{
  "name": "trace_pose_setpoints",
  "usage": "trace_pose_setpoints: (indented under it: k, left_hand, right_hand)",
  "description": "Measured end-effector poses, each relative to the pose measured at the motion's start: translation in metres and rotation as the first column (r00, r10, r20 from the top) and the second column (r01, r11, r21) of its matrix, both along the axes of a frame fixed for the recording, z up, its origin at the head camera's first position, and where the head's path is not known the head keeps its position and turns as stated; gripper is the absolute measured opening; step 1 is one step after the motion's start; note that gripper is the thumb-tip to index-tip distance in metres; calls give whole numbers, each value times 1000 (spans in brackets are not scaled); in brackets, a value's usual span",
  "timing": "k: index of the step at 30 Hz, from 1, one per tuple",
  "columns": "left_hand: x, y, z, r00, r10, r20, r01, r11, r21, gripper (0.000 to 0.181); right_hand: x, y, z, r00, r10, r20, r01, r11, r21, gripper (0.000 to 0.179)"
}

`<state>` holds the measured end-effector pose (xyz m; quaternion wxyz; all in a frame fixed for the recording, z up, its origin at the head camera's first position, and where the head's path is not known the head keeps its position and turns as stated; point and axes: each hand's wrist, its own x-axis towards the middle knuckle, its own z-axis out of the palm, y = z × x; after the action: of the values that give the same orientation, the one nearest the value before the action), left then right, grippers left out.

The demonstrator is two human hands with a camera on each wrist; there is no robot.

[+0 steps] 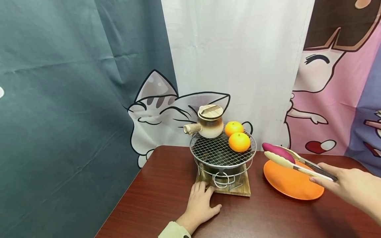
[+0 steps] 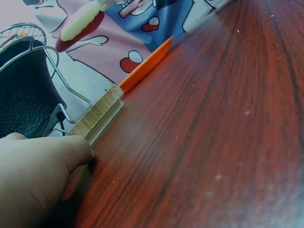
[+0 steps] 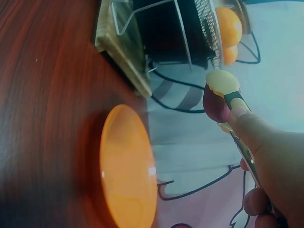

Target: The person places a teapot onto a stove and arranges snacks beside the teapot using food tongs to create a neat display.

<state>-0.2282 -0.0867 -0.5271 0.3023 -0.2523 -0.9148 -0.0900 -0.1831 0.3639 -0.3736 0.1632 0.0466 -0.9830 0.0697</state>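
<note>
My right hand (image 1: 351, 185) grips metal tongs (image 1: 315, 168) with cream tips, held above the right side of the table. Between the tips is a smooth, elongated purple-red item that looks like a sweet potato (image 1: 279, 152); in the right wrist view its rounded end (image 3: 216, 105) shows. Under the tongs lies an orange plate (image 1: 293, 181). My left hand (image 1: 200, 205) rests its fingers at the front left corner of a wooden board (image 1: 244, 185), thumb spread to the side. On that board stands a round grill (image 1: 217, 155) with a wire mesh top.
A small clay pot (image 1: 212, 129) with a wooden lid and side handle sits at the back left of the mesh. Two oranges (image 1: 239, 142) lie at its right. Behind the dark red table (image 1: 143, 198) hangs a printed cloth (image 1: 244, 59).
</note>
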Motion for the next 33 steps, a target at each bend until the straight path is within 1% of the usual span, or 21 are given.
trace_pose_setpoints:
  k: [3,7,9,15,19,26,30,33]
  left_hand:
    - [0,0,0,1000,2,7,-2,1000,-2,54]
    - [-1,0,1,1000,8,24,-7,1000,-6,54]
    - [-1,0,1,999,8,31,-7,1000,-7,54]
    - [-1,-1,1,1000,2,24,-1,1000,-4,54]
    - [-1,0,0,1000,-1,23,1,1000,-1,54]
    - [-1,0,0,1000,6,31,-6,1000,-8,54]
    - [-1,0,1,999,7,39,-7,1000,-10,53]
    - [-1,0,1,999,8,50,-8,1000,-11,53]
  right_hand:
    - [3,-5,4,998,4,-57,-5,1000,-16,76]
    - [7,-11,9,988,17,-151,-20,1000,-19,75]
    - [9,-14,12,985,15,-173,-17,1000,-12,75]
    - [12,-24,24,992,-16,-123,15,1000,-8,78]
    - [14,-31,31,994,-14,-106,12,1000,-14,77]
    - [15,-42,42,999,-14,-47,15,1000,18,78]
    - [16,-52,46,999,-3,-39,4,1000,19,77]
    - [17,-60,48,998,7,-62,-6,1000,12,75]
